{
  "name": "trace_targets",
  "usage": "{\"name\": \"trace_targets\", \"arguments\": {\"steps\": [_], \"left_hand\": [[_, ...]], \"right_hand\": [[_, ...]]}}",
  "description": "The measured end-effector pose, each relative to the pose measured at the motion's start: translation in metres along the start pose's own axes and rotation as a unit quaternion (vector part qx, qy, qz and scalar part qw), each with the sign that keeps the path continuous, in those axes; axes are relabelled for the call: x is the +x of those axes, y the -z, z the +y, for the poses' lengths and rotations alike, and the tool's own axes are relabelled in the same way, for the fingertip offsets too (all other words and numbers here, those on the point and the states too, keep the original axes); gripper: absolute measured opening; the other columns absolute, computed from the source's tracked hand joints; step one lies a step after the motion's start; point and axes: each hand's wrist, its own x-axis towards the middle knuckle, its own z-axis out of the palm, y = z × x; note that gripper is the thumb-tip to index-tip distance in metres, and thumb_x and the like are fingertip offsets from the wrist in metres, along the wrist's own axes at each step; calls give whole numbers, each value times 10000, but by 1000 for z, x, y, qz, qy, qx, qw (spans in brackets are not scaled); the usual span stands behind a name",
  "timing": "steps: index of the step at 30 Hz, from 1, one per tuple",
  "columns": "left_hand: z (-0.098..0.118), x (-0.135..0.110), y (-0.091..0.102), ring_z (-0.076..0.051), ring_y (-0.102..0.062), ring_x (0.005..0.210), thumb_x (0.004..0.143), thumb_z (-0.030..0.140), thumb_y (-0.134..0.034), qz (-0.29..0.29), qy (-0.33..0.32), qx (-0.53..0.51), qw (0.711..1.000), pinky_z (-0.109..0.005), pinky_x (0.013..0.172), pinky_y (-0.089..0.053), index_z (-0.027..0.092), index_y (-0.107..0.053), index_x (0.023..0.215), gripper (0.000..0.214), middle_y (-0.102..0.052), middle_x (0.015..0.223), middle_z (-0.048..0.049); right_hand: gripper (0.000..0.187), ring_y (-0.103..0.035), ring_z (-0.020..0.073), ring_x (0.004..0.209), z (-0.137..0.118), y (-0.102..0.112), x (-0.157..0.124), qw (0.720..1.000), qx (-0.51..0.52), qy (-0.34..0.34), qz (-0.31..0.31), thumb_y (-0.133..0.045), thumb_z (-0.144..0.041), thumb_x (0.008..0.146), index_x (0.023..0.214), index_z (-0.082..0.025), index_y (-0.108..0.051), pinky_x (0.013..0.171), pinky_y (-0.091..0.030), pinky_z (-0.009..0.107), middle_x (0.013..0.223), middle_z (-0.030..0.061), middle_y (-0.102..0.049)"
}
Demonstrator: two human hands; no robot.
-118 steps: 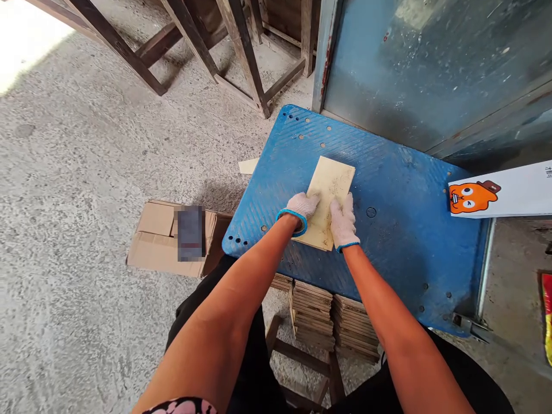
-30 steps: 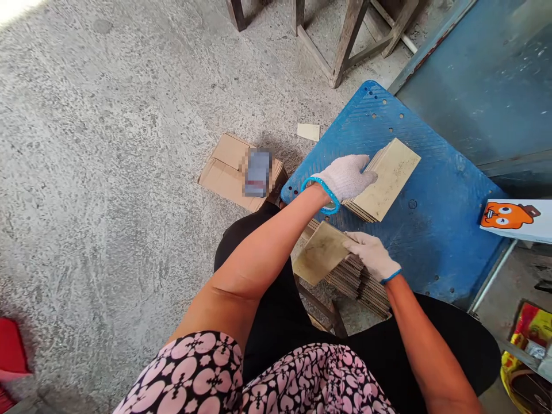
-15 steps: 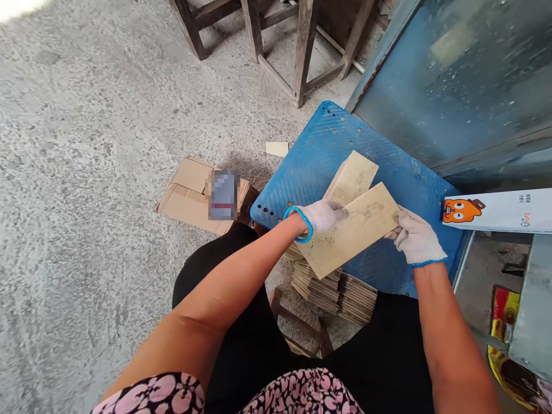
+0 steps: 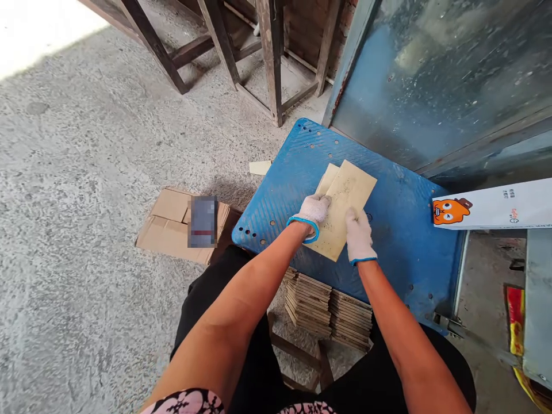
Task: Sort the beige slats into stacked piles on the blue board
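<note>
A thin tan rectangular board [image 4: 350, 187] with dark specks lies tilted over the blue tabletop [image 4: 397, 230]. My left hand [image 4: 314, 210], in a white knit glove with a blue cuff, grips its left edge, thumb on top. On the opposite long edge, my right hand [image 4: 359, 234], gloved the same way, holds the board with the thumb on its face; the other fingers are partly hidden. Beneath it, another tan board [image 4: 326, 179] pokes out at the upper left. Whether more boards lie under that one, I cannot tell.
Below the table's near edge stand two stacks of thin boards [image 4: 308, 305]. A flattened cardboard box [image 4: 161, 227] on the floor at left bears a blurred item [image 4: 202, 222]. A white printed box [image 4: 491, 204] juts in from the right. Wooden legs [image 4: 271, 63] stand behind.
The held board has turned more upright and shifted over the lower one, covering more of it. My right hand has moved left and down along its edge. The whole view has shifted slightly.
</note>
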Motion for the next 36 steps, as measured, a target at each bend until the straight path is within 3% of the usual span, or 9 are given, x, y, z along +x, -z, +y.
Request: {"name": "trace_targets", "arguments": {"steps": [2, 6, 10, 14, 18, 26, 30, 34, 36], "left_hand": [[2, 6, -6, -186, -689, 802, 903, 235, -507, 22, -6, 29, 999, -263, 698, -538, 123, -731, 1053, 292, -760, 954, -95], [3, 12, -15, -223, -696, 957, 921, 229, -465, 59, -19, 169, 984, -289, 811, -531, 141, -708, 1121, 327, -751, 1054, -116], [11, 9, -20, -259, -647, 1138, 937, 313, -467, 77, -21, 301, 950, -329, 947, -495, 210, -646, 1238, 365, -682, 1206, -121], [15, 7, -23, -285, -566, 1256, 900, 393, -551, 112, -53, 404, 906, -349, 1016, -475, 234, -607, 1264, 401, -558, 1352, -132], [9, 12, -19, -282, -521, 1307, 914, 415, -538, 89, -65, 421, 900, -352, 1035, -468, 211, -535, 1317, 452, -535, 1388, -134], [-1, 21, -7, -278, -552, 1281, 930, 463, -498, 46, -50, 420, 905, -348, 1036, -459, 175, -417, 1420, 575, -535, 1430, -138], [-6, 26, -9, -312, -480, 1353, 899, 486, -541, 45, -42, 438, 897, -371, 1061, -440, 97, -320, 1485, 736, -476, 1469, -207], [-6, 28, -10, -349, -429, 1375, 855, 468, -615, 86, -73, 473, 874, -429, 1100, -399, 69, -321, 1472, 792, -470, 1448, -239], [0, 26, -9, -349, -412, 1385, 857, 476, -615, 123, -111, 466, 869, -445, 1116, -384, 91, -307, 1483, 797, -448, 1467, -232]], "right_hand": [[546, -670, 194, 996, -6, -3, 0, 999, -32, -27, 10, -519, -472, 875, 1353, -211, -553, 824, -545, 279, 1193, 73, -702], [508, -673, 181, 907, -4, -10, 11, 998, 32, -44, -13, -503, -458, 883, 1316, -199, -564, 767, -550, 274, 1104, 58, -720], [506, -667, 164, 914, 16, -20, 27, 990, 130, -42, -22, -510, -477, 880, 1314, -221, -553, 780, -548, 276, 1127, 42, -706], [525, -655, 171, 960, 25, -25, 37, 991, 129, -40, -10, -547, -500, 868, 1336, -263, -552, 846, -537, 307, 1170, 24, -695], [599, -625, 216, 1091, 19, -27, 40, 997, 47, -60, 5, -546, -504, 881, 1414, -232, -520, 939, -506, 353, 1289, 66, -652], [770, -540, 267, 1284, 14, -33, 40, 993, -55, -97, -29, -488, -521, 931, 1580, -166, -276, 1055, -434, 376, 1478, 134, -508], [796, -540, 301, 1277, 9, -33, 44, 988, -110, -103, -46, -452, -551, 942, 1600, -178, -203, 1070, -414, 435, 1469, 149, -509], [797, -570, 332, 1222, 9, -27, 46, 981, -151, -97, -70, -419, -600, 939, 1593, -189, -226, 1040, -429, 504, 1384, 163, -572], [770, -557, 330, 1239, 14, -20, 45, 985, -149, -83, -39, -402, -616, 937, 1568, -186, -300, 1046, -425, 520, 1386, 162, -563]]}}
